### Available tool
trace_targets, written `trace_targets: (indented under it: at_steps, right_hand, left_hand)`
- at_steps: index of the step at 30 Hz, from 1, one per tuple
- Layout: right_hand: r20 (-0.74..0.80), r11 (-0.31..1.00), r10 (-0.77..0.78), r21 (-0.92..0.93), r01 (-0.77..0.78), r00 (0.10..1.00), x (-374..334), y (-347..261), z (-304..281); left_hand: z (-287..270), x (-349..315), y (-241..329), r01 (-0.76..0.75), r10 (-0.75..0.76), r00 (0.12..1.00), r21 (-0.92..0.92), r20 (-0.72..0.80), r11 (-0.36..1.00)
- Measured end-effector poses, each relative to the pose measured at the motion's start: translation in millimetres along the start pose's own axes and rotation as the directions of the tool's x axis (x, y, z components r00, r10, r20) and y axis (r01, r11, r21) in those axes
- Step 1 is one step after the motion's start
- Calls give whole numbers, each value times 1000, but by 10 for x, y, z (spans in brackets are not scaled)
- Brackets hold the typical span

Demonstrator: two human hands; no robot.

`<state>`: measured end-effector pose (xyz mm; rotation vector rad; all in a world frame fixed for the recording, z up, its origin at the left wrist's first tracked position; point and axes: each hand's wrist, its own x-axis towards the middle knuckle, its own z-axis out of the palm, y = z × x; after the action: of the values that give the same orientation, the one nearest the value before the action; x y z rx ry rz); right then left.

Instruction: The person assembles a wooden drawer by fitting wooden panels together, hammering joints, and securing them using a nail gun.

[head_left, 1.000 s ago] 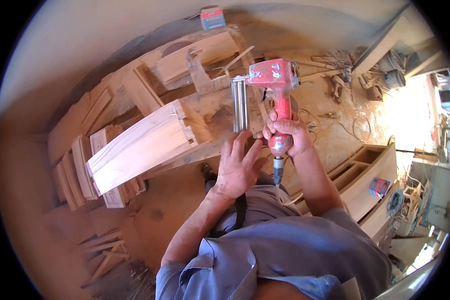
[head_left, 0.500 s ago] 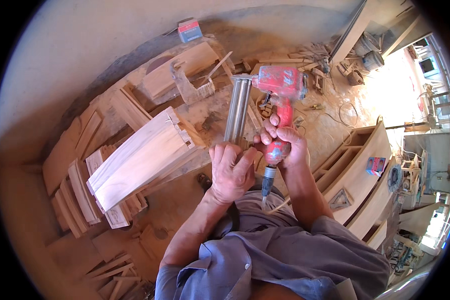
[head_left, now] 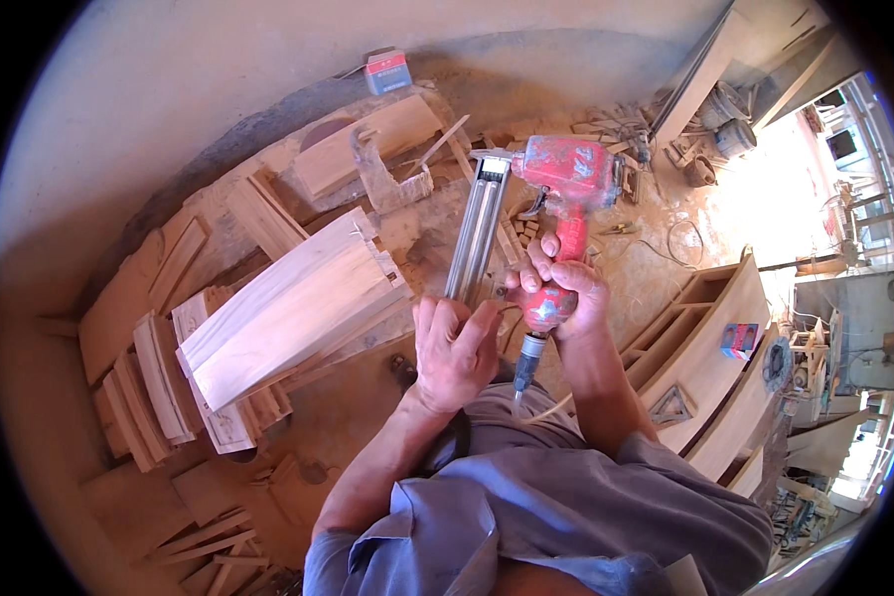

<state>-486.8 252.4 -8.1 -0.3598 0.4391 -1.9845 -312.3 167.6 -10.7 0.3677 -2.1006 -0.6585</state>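
Here the right hand (head_left: 564,288) gripped the red nail gun (head_left: 566,179) above the wood, while the left hand (head_left: 455,343) pinched its long metal magazine (head_left: 475,238), which probably needed a straight, gentle push.

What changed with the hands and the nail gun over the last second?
The left hand slid down the nail gun's long metal magazine to its lower end and now grips there. The gun came off the workpiece, closer to the body. The right hand kept its grip on the handle; the curved wooden panel stayed put.
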Motion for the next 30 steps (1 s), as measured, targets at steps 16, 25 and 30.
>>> trace_targets:
  at_steps: [16,25,30]
  right_hand:
    - [181,992,79,-107,-60,980,38,-353,118]
    - [131,966,174,-215,-143,976,-25,-309,175]
    - [107,927,233,-324,-188,967,5,-243,294]
  left_hand:
    - [256,1190,-225,723,-653,646,-591,395,358]
    - [243,946,-343,679,-542,544,-716,641,-164]
    - [237,871,-359,649,-628,444,-712,639,-266]
